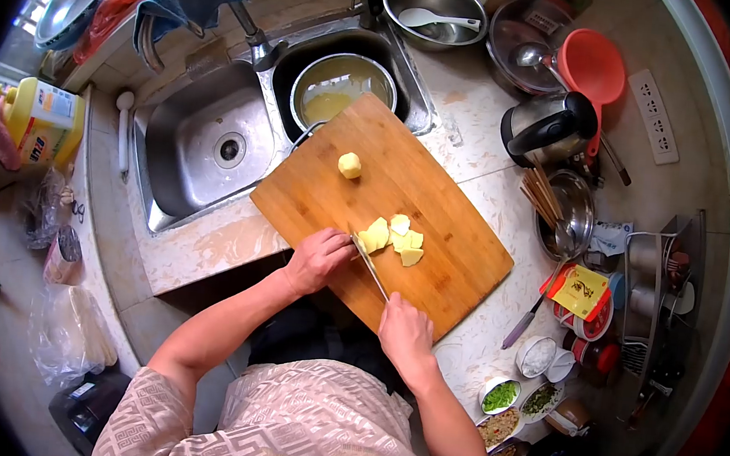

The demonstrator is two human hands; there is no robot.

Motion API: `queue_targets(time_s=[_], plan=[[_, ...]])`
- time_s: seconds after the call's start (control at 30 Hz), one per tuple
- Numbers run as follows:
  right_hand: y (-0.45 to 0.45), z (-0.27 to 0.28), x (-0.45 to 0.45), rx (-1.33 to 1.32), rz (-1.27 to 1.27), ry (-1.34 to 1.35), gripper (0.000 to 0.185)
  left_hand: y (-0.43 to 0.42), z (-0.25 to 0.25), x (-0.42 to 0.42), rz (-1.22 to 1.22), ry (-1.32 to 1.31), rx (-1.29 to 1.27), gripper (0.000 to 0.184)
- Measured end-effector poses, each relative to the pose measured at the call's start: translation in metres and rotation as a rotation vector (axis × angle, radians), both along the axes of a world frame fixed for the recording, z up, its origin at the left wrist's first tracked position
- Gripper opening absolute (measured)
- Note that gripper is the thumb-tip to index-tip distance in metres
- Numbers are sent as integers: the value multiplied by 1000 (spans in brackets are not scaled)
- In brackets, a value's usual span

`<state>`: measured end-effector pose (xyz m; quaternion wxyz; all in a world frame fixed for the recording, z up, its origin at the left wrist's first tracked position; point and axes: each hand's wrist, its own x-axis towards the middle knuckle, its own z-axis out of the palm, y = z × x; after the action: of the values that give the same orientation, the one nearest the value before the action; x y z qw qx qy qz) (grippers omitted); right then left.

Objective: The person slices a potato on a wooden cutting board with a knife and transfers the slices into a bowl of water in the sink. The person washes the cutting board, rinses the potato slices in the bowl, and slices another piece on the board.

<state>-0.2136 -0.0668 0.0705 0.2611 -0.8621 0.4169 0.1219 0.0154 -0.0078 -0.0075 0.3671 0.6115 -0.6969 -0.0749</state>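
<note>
A large wooden cutting board (460,246) lies at an angle across the counter and the sink's edge. My right hand (406,327) is wrapped round the handle of a knife (371,268), whose blade points up and left across the board. Close against the blade, my left hand (322,259) has its fingers curled down at the board's near edge; a piece of potato under them is mostly hidden. Thin yellow potato slices (377,232) lie right beside the blade, with more loose slices (410,248) to their right. One whole peeled potato (350,166) sits farther up the board.
Behind the board is a double sink (202,138) with a metal bowl (345,72) in its right basin. An electric kettle (549,127) stands at the right back. Small bowls of chopped green onion (501,397) and other ingredients line the right front, near a long-handled ladle (521,327).
</note>
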Motion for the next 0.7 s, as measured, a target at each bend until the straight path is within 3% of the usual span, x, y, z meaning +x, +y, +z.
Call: queue_targets(time_s=[0.27,0.47,0.7], plan=[[1,29,-4,-30,12,-48,15,1,-3,-1,4,-2,3,26],[-3,-6,-2,-18,7,-23,15,3,0,-1,10,14,1,26],[5,25,-6,-22,17,-73,14,4,-1,1,16,38,5,28]])
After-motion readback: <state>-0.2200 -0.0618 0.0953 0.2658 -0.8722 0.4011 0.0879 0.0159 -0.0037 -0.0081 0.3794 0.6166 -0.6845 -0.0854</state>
